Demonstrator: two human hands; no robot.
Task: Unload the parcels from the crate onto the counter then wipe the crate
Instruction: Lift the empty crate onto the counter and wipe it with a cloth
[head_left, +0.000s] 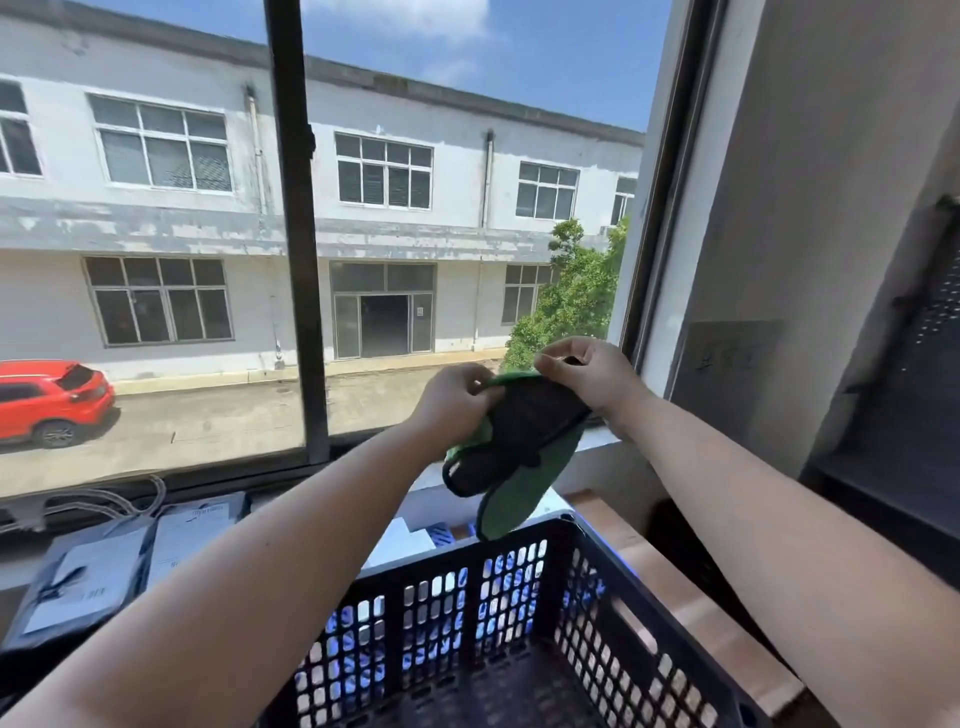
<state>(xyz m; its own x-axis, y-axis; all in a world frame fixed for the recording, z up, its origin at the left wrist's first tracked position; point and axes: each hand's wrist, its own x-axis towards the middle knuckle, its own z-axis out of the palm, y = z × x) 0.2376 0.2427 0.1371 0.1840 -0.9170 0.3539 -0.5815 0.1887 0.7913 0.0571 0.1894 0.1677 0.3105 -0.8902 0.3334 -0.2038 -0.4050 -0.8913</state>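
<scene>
Overhead, both hands' fingers (480, 387) pinch one cloth (519, 441) above one crate (467, 566).

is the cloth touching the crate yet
Cannot tell. In the head view the cloth, held up by both hands, hangs with its lower tip overlapping the crate rim, so no gap or contact shows.

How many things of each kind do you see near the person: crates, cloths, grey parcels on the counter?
Black plastic crate: 1
Green and black cloth, held above the crate by the left hand and the right hand: 1
Grey parcels on the counter, plainly visible: 2
Total: 4
More parcels may lie behind the crate; they cannot be counted.
</scene>
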